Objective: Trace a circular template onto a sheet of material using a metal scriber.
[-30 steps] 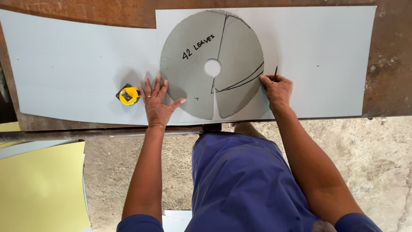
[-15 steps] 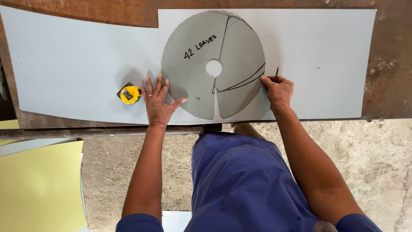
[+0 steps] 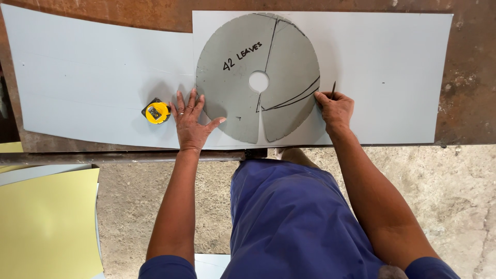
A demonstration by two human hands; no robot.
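The left hand (image 3: pixel 191 121) lies flat with fingers spread wide, palm down on the pale sheet (image 3: pixel 93 77), its thumb stretched onto the lower left edge of the grey disc template (image 3: pixel 243 103). The right hand (image 3: pixel 336 109) has its fingers pinched around a thin dark scriber (image 3: pixel 333 89), whose tip meets the disc's right rim. Both forearms reach straight forward from the body. The disc lies flat across two pale sheets on the rusty worktop (image 3: pixel 470 103). A yellow tape measure (image 3: pixel 156 111) sits just left of the left hand.
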